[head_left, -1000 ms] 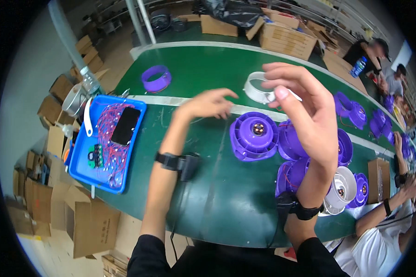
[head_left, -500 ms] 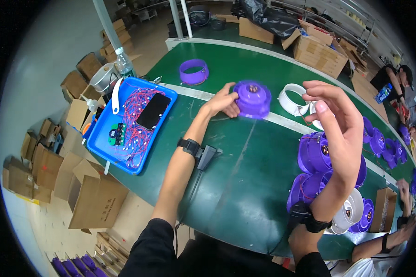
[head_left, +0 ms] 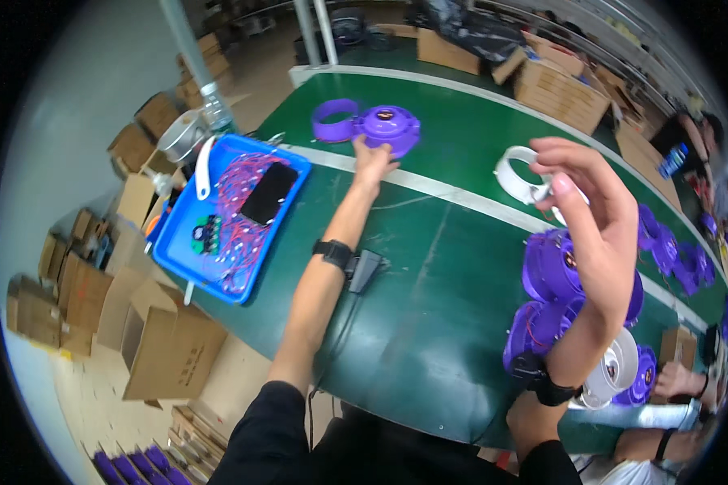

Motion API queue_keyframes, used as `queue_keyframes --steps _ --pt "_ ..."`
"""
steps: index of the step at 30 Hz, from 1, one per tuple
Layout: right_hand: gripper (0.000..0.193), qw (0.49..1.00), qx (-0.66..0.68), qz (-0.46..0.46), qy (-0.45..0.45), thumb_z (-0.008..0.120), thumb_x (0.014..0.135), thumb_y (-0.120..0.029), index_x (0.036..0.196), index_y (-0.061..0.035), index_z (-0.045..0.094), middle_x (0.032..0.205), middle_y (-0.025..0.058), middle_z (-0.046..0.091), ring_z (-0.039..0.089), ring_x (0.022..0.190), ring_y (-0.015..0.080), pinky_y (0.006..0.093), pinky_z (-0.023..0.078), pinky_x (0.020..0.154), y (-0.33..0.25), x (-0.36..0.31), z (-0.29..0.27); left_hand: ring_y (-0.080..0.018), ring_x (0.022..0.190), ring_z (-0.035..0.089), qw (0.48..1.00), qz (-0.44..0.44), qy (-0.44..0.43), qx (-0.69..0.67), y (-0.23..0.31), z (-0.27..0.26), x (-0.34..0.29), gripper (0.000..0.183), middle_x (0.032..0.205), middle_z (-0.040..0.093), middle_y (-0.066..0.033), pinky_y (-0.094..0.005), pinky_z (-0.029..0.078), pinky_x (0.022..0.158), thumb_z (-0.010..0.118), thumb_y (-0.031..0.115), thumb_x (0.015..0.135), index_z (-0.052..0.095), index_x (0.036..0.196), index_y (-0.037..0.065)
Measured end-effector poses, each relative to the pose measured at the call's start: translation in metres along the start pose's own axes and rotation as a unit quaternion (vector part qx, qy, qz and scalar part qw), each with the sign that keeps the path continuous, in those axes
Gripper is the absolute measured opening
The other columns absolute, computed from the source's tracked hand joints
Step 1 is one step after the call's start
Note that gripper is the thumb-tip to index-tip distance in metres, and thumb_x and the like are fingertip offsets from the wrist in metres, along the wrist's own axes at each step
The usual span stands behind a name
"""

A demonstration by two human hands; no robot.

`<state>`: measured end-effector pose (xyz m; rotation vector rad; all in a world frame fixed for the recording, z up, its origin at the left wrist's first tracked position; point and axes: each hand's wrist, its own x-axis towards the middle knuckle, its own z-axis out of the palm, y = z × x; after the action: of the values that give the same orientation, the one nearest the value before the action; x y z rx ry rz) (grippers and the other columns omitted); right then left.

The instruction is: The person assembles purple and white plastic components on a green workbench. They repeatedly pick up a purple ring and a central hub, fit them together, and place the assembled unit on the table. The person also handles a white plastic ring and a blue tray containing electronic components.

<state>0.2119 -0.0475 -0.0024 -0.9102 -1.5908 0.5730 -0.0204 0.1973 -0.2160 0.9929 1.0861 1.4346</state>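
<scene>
At the far side of the green table, my left hand (head_left: 374, 164) grips the near edge of a purple round housing (head_left: 390, 124) with a domed top. It stands right beside a purple ring (head_left: 334, 129), perhaps touching it. My right hand (head_left: 594, 210) is raised on the right, thumb and fingers curled together around a small pale part that I cannot make out. Just past these fingertips stands a white ring (head_left: 510, 179), partly hidden by them. Several purple housings (head_left: 548, 263) and a white round housing (head_left: 619, 368) are crowded beneath and beside my right forearm.
A blue tray (head_left: 255, 279) on the left holds red wires, a black phone (head_left: 268, 194) and a green circuit board (head_left: 206, 234). A black cable with a plug (head_left: 366, 271) lies by my left wrist. At the right, a co-worker's hand (head_left: 678, 380) is near a small carton (head_left: 678, 346).
My left hand has moved the purple housing left and away from me, up beside the purple ring. My right hand has hardly moved. The co-worker's hand at the right has shifted toward the small carton.
</scene>
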Motion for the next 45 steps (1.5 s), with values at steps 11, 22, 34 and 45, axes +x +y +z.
queue_keyframes --steps 11,22,34,45 --pt "0.015 0.974 -0.049 -0.143 -0.17 0.059 0.068 -0.011 0.058 0.0003 0.057 0.051 0.0186 0.055 0.06 0.048 0.035 0.0445 0.047 0.047 -0.007 -0.012 0.016 -0.0159 0.088 0.064 0.857 0.19 -0.437 0.195 0.071 0.096 -0.151 0.022 0.091 0.067 -0.0054 -0.0289 0.051 0.078 0.058 0.011 0.089 0.064 0.11 0.005" --pt "0.024 0.939 -0.016 -0.275 -0.204 0.071 0.058 -0.011 0.058 0.0055 0.054 0.051 0.016 0.051 0.056 0.049 0.0337 0.0397 0.041 0.045 -0.023 -0.051 0.045 -0.0257 0.095 0.062 0.667 0.331 -0.585 0.321 0.078 0.158 -0.259 0.058 0.124 0.054 -0.011 -0.034 0.054 0.068 0.074 0.003 0.074 0.055 0.128 0.011" --pt "0.024 0.938 -0.066 -0.273 -0.203 0.069 0.061 -0.011 0.059 0.0063 0.052 0.049 0.0156 0.047 0.055 0.047 0.0324 0.0383 0.041 0.043 -0.022 -0.052 0.028 -0.0312 0.076 0.064 0.547 0.295 -0.68 0.389 0.084 0.157 -0.254 0.044 0.097 0.059 -0.0082 -0.0401 0.05 0.062 0.075 0.02 0.074 0.064 0.116 0.012" --pt "0.019 0.93 -0.106 -0.168 -0.31 0.069 0.066 -0.007 0.072 0.0047 0.055 0.051 0.0146 0.054 0.06 0.05 0.0342 0.0392 0.046 0.046 -0.032 -0.033 0.019 -0.03 0.076 0.063 0.476 0.138 -0.615 0.613 0.117 0.113 -0.24 0.042 0.097 0.062 -0.0073 -0.0389 0.05 0.07 0.072 0.011 0.074 0.066 0.115 0.011"
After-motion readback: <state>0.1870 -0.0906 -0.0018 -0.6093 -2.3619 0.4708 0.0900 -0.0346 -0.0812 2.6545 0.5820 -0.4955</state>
